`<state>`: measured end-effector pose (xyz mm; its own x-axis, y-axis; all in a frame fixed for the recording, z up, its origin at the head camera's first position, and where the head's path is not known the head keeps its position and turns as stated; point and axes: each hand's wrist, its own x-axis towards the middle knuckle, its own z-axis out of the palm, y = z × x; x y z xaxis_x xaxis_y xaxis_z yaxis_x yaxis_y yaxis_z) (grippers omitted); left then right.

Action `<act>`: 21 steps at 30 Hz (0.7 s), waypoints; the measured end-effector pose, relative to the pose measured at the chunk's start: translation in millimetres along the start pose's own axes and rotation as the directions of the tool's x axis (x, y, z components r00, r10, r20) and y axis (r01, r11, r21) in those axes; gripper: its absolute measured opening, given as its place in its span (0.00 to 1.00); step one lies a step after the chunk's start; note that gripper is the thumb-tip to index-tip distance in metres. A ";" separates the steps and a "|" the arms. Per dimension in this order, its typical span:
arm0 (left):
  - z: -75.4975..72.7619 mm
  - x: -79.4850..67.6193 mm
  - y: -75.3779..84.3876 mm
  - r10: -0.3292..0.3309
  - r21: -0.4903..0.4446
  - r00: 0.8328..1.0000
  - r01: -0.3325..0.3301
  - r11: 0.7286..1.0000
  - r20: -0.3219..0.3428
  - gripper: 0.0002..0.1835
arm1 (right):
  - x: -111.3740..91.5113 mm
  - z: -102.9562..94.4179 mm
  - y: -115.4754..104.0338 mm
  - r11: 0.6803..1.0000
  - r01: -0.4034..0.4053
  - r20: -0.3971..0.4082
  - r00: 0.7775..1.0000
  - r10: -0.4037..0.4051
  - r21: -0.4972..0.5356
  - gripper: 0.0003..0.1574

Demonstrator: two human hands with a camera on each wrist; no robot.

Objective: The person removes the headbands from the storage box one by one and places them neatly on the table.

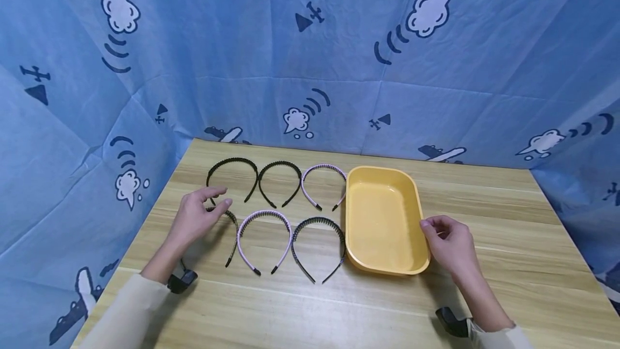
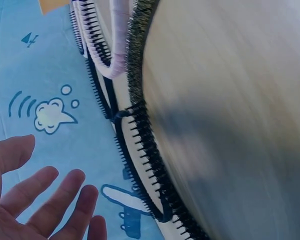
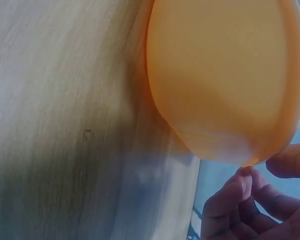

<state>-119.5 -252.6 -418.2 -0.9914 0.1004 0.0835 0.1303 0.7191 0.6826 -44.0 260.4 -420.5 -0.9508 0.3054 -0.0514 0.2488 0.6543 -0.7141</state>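
My right hand point(image 1: 452, 244) pinches the right rim of a yellow plastic basin point(image 1: 382, 214) between thumb and fingers; in the right wrist view the fingertips point(image 3: 244, 182) meet the edge of the basin point(image 3: 220, 85). My left hand point(image 1: 195, 218) hovers with fingers apart over a dark, gold-flecked headband point(image 1: 236, 228), partly covering it and holding nothing. Beside that one lie a lilac toothed headband point(image 1: 265, 213) and a dark toothed headband point(image 1: 317, 220). Behind them are a black headband point(image 1: 233, 160), a second black headband point(image 1: 280, 163) and another lilac headband point(image 1: 323, 166).
All of this stands on a wooden table point(image 1: 271, 311). A blue curtain point(image 1: 242, 42) printed with planes and clouds hangs along its back and sides. The basin's left wall stands close against the nearest headbands. A small black device point(image 1: 182, 281) sits at the left wrist.
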 end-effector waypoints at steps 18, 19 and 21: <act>13.5 -2.9 24.4 0.020 0.032 0.998 -0.018 0.999 -0.066 0.24 | -3.2 -1.7 -0.4 0.994 0.103 0.026 0.994 -0.102 -0.043 0.31; 14.0 -2.5 25.6 0.028 0.038 0.997 -0.026 0.999 -0.067 0.24 | -3.6 -1.8 -0.7 0.993 0.107 0.025 0.994 -0.106 -0.045 0.32; 15.4 -1.7 27.6 0.038 0.047 0.997 -0.035 0.998 -0.067 0.25 | -4.6 -2.0 -1.6 0.992 0.114 0.024 0.993 -0.112 -0.056 0.33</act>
<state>-114.1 -222.3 -410.7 -0.9841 0.0818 0.1578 0.1654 0.7465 0.6445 -39.6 259.4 -417.8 -0.9769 0.2133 0.0124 0.1492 0.7226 -0.6750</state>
